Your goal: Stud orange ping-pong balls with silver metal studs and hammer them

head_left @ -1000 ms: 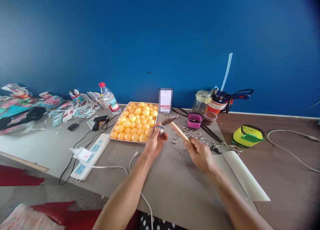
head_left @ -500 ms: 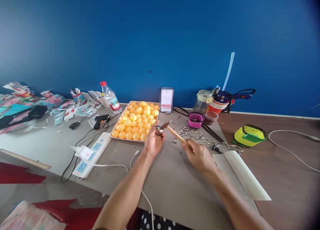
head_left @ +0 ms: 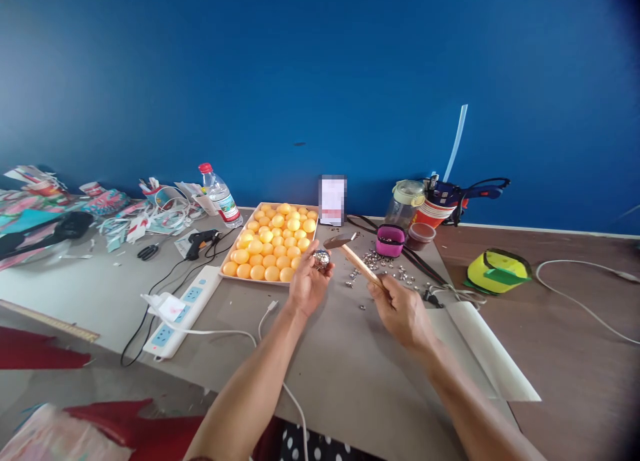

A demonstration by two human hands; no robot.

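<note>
My left hand point(head_left: 307, 284) is closed around a small ball covered in shiny silver studs point(head_left: 321, 258), held just above the table. My right hand point(head_left: 400, 307) grips the wooden handle of a small hammer point(head_left: 356, 261). The hammer's metal head point(head_left: 336, 241) hovers slightly above and to the right of the studded ball. A tray point(head_left: 227, 277) filled with several orange balls point(head_left: 270, 241) lies just left of my left hand. Loose silver studs point(head_left: 380, 264) are scattered on the table behind the hammer.
A white power strip point(head_left: 183, 307) with cables, a glue gun point(head_left: 200, 242), scissors point(head_left: 147, 251) and a water bottle point(head_left: 220, 197) lie to the left. A pink case point(head_left: 390, 241), jar, cups and a yellow-green object point(head_left: 497, 271) stand to the right. A white paper roll point(head_left: 493, 351) lies beside my right arm.
The hammer head came down onto the studded ball half a second ago and has risen again. Both hands stay in nearly the same place.
</note>
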